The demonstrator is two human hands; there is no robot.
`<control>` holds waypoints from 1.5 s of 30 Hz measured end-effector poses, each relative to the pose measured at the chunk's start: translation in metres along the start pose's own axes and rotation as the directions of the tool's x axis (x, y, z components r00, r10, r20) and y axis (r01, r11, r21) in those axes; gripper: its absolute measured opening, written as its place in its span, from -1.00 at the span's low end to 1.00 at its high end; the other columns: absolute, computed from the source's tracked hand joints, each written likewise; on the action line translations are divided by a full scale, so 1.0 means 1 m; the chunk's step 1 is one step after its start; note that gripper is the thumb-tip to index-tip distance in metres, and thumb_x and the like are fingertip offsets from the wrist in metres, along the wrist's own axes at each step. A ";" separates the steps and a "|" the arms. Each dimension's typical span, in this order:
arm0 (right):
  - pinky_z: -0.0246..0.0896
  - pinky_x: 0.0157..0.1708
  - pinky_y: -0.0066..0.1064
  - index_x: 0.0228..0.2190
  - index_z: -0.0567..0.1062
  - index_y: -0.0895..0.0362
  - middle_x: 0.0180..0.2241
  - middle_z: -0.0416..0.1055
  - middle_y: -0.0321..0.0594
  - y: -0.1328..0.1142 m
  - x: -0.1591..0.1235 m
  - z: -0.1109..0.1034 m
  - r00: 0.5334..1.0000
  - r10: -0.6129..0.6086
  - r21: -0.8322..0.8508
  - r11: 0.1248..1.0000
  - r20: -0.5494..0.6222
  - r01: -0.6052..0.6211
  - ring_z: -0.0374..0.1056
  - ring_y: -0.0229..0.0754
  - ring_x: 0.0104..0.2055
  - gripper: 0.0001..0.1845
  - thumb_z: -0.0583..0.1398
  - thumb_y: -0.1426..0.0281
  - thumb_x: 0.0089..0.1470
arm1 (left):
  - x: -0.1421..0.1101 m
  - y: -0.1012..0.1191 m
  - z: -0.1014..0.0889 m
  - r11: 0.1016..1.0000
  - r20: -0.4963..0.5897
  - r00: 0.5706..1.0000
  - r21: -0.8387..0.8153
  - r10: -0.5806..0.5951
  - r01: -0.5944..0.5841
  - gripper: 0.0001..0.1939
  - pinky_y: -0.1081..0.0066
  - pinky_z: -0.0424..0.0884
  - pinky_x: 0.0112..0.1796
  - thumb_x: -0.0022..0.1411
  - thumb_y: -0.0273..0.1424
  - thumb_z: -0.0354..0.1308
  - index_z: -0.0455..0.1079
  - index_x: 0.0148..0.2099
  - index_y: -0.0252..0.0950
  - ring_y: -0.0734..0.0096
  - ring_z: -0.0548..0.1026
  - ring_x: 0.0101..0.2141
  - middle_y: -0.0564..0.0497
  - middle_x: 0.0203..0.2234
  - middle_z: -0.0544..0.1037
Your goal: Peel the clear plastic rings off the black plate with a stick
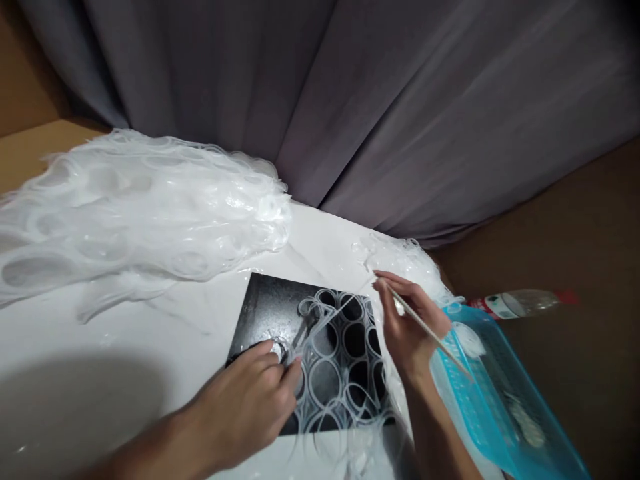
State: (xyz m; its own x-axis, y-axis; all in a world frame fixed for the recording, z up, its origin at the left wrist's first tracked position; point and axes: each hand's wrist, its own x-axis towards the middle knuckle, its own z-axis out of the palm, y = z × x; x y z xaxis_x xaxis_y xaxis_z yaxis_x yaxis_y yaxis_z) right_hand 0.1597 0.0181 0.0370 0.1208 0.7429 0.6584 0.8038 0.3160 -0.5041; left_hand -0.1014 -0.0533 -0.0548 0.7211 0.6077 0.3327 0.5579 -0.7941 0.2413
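A dark slab (267,310) lies on a white sheet (150,333), covered on its right part with a net of white translucent rings (345,363). My left hand (250,407) rests on the slab's near left side, fingers closed, pinching a small shiny ring at the net's edge. My right hand (407,323) hovers over the slab's right edge, closed on a thin white stick (430,330) that slants down to the right, and a strand of ring material stretches from its fingertips toward the slab.
A large heap of joined white rings (135,200) lies at the back left. A smaller pile (405,257) sits behind my right hand. A blue plastic basket (500,407) stands at the right, a plastic bottle (520,303) lies beyond it, and a grey curtain (380,100) hangs behind.
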 end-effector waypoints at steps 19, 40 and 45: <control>0.58 -0.16 -0.26 -0.20 0.70 0.01 -0.16 0.72 -0.17 0.043 -0.031 -0.043 0.896 0.014 -0.036 0.999 0.444 0.002 0.65 -0.03 -0.16 -0.87 0.32 0.31 0.40 | 0.001 -0.001 -0.010 0.994 -0.001 0.997 0.078 0.081 -0.080 -0.49 0.11 0.50 0.04 0.44 -0.49 0.05 0.42 0.37 -0.47 0.18 0.59 -0.34 -0.03 -0.38 0.60; 0.40 -0.02 -0.18 -0.30 0.58 0.02 -0.18 0.63 -0.24 -0.016 -0.083 -0.042 0.612 -0.008 0.308 0.870 0.791 -0.386 0.55 -0.09 -0.05 -0.85 0.33 0.38 0.39 | -0.007 0.000 -0.005 0.973 0.034 0.973 -0.007 0.229 -0.229 -0.47 0.16 0.44 0.10 0.37 -0.53 0.19 0.44 0.36 -0.41 0.25 0.58 -0.33 0.01 -0.34 0.67; 0.37 0.01 -0.15 -0.29 0.57 0.03 -0.17 0.62 -0.23 -0.015 -0.087 -0.044 0.613 0.003 0.308 0.862 0.790 -0.402 0.53 -0.09 -0.05 -0.85 0.31 0.38 0.40 | -0.008 -0.001 -0.003 0.962 0.016 0.962 0.024 0.272 -0.272 -0.50 0.16 0.45 0.07 0.40 -0.48 0.25 0.45 0.34 -0.42 0.27 0.57 -0.36 0.06 -0.37 0.64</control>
State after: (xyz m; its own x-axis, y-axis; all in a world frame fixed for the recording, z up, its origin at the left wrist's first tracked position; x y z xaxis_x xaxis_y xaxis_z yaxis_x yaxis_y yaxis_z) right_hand 0.1630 -0.0772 0.0124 -0.3837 0.9226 -0.0397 0.4646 0.1557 -0.8717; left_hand -0.1087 -0.0568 -0.0551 0.8522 0.3689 0.3711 0.3499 -0.9291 0.1201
